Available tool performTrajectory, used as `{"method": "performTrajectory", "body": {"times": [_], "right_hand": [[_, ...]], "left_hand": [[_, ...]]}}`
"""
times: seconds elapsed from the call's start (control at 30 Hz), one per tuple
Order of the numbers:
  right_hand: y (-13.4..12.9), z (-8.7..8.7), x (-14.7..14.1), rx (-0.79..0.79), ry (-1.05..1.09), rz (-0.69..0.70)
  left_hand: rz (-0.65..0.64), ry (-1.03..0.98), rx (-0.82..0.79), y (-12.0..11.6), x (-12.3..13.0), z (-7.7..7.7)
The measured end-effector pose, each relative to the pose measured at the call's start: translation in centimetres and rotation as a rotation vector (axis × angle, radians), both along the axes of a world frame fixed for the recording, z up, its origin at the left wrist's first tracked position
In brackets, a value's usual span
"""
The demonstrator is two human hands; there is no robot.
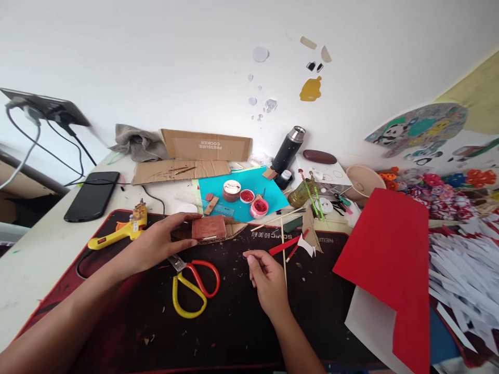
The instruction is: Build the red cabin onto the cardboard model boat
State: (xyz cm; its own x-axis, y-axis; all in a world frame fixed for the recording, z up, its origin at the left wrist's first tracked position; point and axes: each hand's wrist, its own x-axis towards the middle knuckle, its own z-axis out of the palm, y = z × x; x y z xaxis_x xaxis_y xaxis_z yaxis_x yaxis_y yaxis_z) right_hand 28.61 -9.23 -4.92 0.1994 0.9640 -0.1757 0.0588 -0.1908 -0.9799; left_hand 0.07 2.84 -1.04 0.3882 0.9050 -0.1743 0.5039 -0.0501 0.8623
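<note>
My left hand reaches over the dark mat, its thumb and fingers closed on the left end of a small reddish-brown painted cardboard piece. A pale strip lies along that piece's lower edge. To the right, my right hand is raised over the mat with thumb and forefinger pinched together; what is between the fingertips is too small to make out. Scissors with one red and one yellow handle lie between my hands, their blades partly beneath my left hand. A yellow glue gun rests left of my left hand.
Paint pots stand on a blue sheet behind the cardboard piece. A black flask, a brush jar and a phone are farther back. Red card and white paper strips lie at the right.
</note>
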Motion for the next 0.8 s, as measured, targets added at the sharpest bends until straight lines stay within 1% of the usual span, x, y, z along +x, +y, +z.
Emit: {"method": "performTrajectory", "body": {"times": [0.17, 0.33, 0.43, 0.6, 0.7, 0.8], "right_hand": [[0.0, 0.0, 0.0, 0.0, -0.004, 0.009], [-0.1, 0.0, 0.1, -0.017, -0.003, 0.001], [-0.1, 0.2, 0.1, -0.007, -0.022, 0.009], [-0.2, 0.2, 0.2, -0.024, -0.039, 0.017], [-0.2, 0.1, 0.2, -0.037, -0.033, 0.017], [-0.2, 0.0, 0.2, -0.039, -0.027, 0.014]], "left_hand": [[0.032, 0.055, -0.005, 0.2, -0.1, 0.0], [0.068, -0.011, -0.102, 0.5, 0.0, 1.1], [0.091, -0.083, -0.161, 0.4, 0.3, 1.7], [0.097, -0.189, -0.222, 0.3, 0.5, 1.6], [0.089, -0.192, -0.228, 0.2, 0.4, 1.5], [0.07, -0.187, -0.216, 0.2, 0.5, 1.8]]}}
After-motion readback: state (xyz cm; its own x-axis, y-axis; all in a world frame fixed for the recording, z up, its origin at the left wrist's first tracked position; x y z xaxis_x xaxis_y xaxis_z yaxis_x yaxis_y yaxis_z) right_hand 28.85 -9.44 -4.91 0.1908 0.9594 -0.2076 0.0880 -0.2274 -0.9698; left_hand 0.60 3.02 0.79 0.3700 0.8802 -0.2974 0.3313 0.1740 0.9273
